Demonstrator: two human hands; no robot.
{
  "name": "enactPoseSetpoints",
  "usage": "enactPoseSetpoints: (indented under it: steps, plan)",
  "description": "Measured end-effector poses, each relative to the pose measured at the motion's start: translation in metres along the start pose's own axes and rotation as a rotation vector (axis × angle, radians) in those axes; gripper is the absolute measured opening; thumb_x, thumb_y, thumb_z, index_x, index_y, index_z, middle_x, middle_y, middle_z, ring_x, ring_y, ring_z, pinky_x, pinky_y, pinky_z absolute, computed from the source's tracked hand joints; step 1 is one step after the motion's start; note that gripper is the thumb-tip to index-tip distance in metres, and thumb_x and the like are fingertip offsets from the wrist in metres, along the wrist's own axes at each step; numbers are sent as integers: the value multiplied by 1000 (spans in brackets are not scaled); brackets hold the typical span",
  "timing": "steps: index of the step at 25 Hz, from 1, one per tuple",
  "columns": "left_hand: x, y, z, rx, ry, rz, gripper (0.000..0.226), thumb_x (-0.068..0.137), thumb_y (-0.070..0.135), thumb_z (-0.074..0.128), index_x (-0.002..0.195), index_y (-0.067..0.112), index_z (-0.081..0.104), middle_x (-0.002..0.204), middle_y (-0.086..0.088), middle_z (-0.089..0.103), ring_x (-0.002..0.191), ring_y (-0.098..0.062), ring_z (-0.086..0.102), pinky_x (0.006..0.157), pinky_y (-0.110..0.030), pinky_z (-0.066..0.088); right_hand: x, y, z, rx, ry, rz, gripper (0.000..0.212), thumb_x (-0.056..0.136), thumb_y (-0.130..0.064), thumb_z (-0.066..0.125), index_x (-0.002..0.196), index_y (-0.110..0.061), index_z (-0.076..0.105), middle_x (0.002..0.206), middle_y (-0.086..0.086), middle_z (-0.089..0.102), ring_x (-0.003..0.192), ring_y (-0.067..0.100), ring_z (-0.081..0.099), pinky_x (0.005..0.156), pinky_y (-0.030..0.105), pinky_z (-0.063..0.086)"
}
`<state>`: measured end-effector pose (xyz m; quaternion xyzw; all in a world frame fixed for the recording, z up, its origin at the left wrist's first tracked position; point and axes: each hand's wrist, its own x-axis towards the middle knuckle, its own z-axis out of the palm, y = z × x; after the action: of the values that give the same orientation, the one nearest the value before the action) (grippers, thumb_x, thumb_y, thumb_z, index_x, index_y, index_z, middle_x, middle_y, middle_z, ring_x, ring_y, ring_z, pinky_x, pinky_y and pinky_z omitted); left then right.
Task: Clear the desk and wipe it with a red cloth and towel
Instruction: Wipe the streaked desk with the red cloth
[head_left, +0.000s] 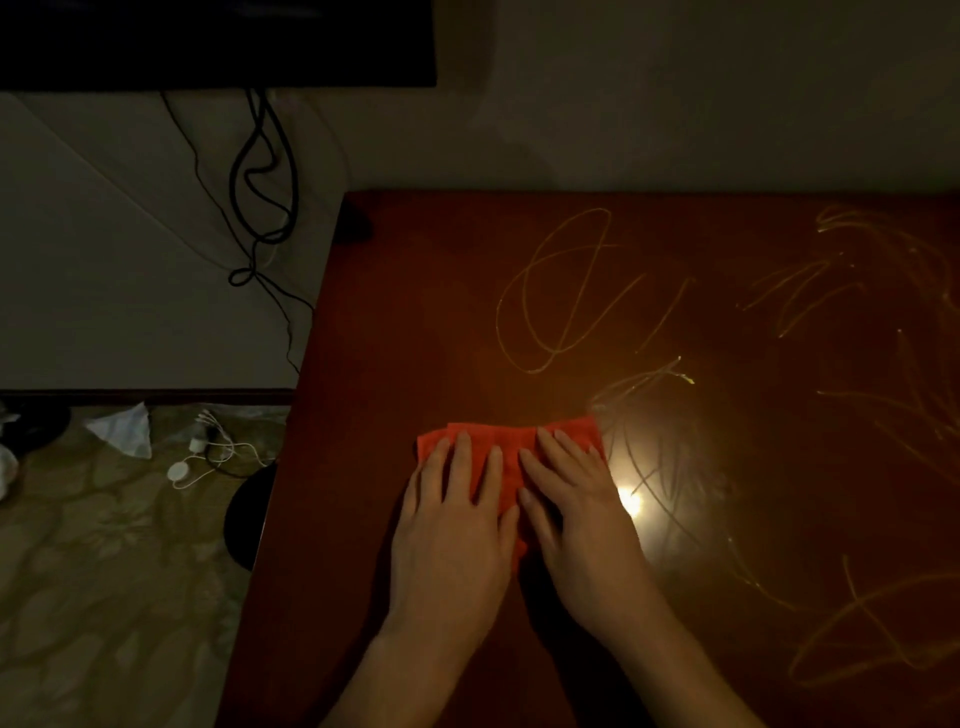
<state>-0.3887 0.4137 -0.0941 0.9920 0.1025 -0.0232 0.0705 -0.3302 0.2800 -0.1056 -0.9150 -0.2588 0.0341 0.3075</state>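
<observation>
Both of our hands lie flat on the red cloth (511, 441), the left hand (452, 525) on its left half and the right hand (582, 519) on its right half, fingers straight and spread, pressing down rather than gripping; nothing is curled around the fabric. The cloth sits on the desk (415, 312) near its front left part, bunched into a strip whose long axis runs left to right across us, with most of it under our fingers and only its far edge showing beyond the fingertips. What matters for the next stroke is where the dirt lies from there: the yellowish scribble marks (561, 291) spread away from us and to the right, the nearest ones just beside the cloth's right end, close to the bright lamp glare (629, 503). So we judge the push should go forward and rightward, broadside to the cloth's long axis, the right hand leading since it is nearer the marks. No towel shows anywhere. Off the desk's left edge, cables (260, 182) hang against the wall.
</observation>
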Motion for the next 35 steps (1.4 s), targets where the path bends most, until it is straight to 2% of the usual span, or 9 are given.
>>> enactPoseSetpoints:
  steps: [4, 9, 12, 19, 21, 24, 27, 31, 35]
  plan:
    - [-31, 5, 2, -30, -46, 11, 58, 88, 45, 37, 130, 15, 64, 135, -18, 58, 123, -38, 55, 91, -49, 54, -35, 0, 4, 38, -37, 28, 46, 97, -48, 35, 141, -36, 41, 154, -16, 29, 146, -6, 10, 120, 20, -2]
    - [6, -4, 2, -9, 11, 35, 58, 93, 46, 35, 137, 14, 55, 140, -17, 53, 130, -37, 47, 102, -50, 47, 1, 3, 6, 4, 5, 5, 51, 97, -47, 32, 143, -28, 41, 154, -13, 27, 146, -5, 8, 121, 22, -1]
    - [35, -12, -2, -8, 3, 47, 60, 95, 47, 31, 141, 14, 51, 143, -18, 50, 133, -37, 44, 104, -50, 46, 32, 7, 6, -1, -5, -1, 54, 97, -47, 30, 143, -25, 45, 156, -8, 30, 147, 2, 13, 120, 25, -2]
    - [87, -22, -13, -23, -27, 49, 59, 100, 48, 30, 152, 21, 31, 157, -13, 29, 145, -32, 22, 116, -45, 26, 90, 11, 4, -1, 26, -2, 41, 100, -25, 53, 140, -18, 52, 154, 2, 37, 146, 13, 22, 120, 29, 4]
    - [80, -22, -14, 1, -15, 31, 58, 98, 47, 37, 150, 21, 36, 154, -12, 35, 141, -32, 29, 111, -45, 34, 84, 6, 3, 25, 26, 16, 40, 100, -25, 52, 140, -20, 51, 155, -2, 35, 145, 8, 19, 119, 25, 1]
    - [56, -16, -10, -23, 14, -3, 52, 94, 45, 43, 138, 17, 54, 138, -14, 53, 127, -34, 47, 95, -46, 49, 58, 0, 2, 79, 12, 26, 41, 100, -26, 53, 141, -25, 49, 153, -14, 28, 142, -8, 8, 117, 18, -3]
    - [42, -18, -8, -56, 9, 22, 56, 92, 46, 37, 134, 16, 59, 135, -14, 57, 126, -33, 50, 96, -46, 51, 41, -3, 3, 93, -15, 29, 42, 100, -29, 53, 141, -31, 45, 151, -20, 25, 141, -16, 3, 120, 21, 0]
    - [63, -28, -6, -33, 35, 51, 58, 92, 48, 37, 138, 18, 55, 140, -14, 53, 133, -30, 44, 107, -45, 41, 60, 3, 4, 28, -13, 6, 46, 99, -38, 45, 144, -28, 44, 154, -15, 26, 145, -8, 6, 120, 21, -3]
    - [111, -37, -11, -25, 20, 53, 62, 95, 52, 27, 147, 22, 42, 150, -13, 43, 140, -30, 35, 114, -44, 27, 108, 10, 5, -5, -7, 1, 48, 102, -31, 48, 148, -21, 40, 157, -4, 30, 146, 4, 11, 122, 31, 3]
